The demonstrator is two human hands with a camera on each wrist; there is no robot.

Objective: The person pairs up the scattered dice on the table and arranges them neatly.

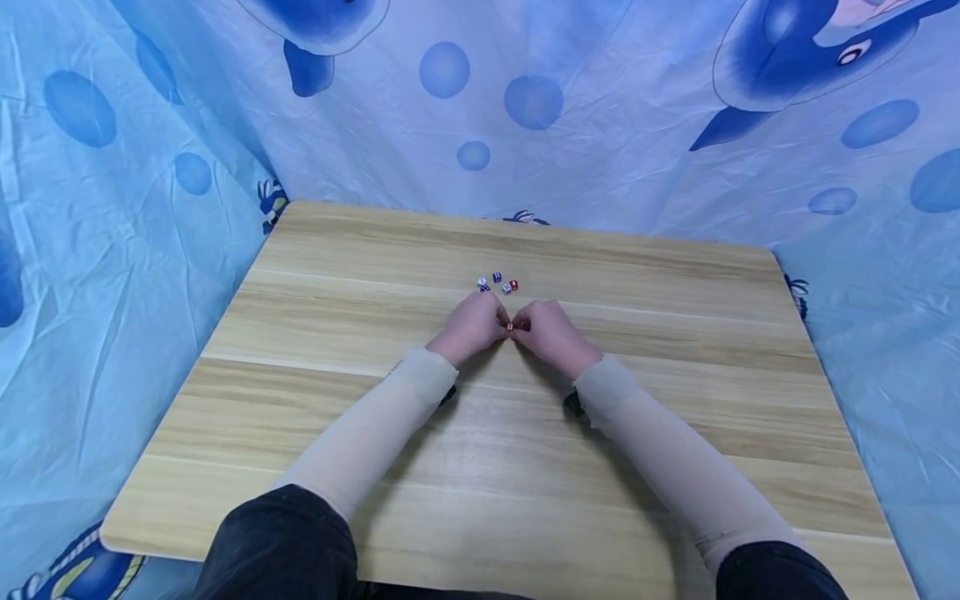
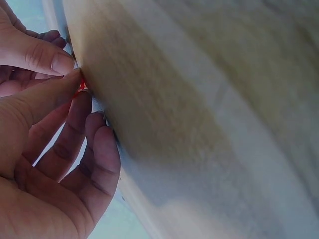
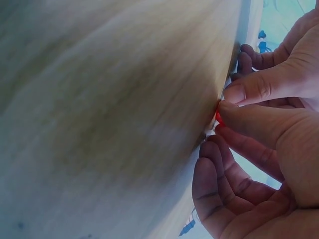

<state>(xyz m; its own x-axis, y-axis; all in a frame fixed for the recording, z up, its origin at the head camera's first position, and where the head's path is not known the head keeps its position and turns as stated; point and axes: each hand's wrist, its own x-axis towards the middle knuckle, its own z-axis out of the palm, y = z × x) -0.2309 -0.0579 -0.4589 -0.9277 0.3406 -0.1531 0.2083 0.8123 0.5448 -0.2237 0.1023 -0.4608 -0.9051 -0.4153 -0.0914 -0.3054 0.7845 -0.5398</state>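
Between the fingertips of both hands is a small red die (image 1: 510, 327) with white pips, low over the table. My left hand (image 1: 474, 323) pinches it from the left with thumb and index finger. From the other side the thumb and index finger of my right hand (image 1: 551, 332) pinch it too. In the left wrist view only a sliver of the red die (image 2: 82, 85) shows past the thumb. The right wrist view likewise shows a bit of the red die (image 3: 219, 118), mostly covered by fingers. Both hands' remaining fingers are loosely curled near the tabletop.
Just beyond the hands lie several more dice: a dark blue die (image 1: 497, 277), a red die (image 1: 513, 285), a white die (image 1: 507, 288) and others by the left knuckles. The wooden table (image 1: 645, 467) meets a blue patterned curtain (image 1: 600, 167) at its back and sides.
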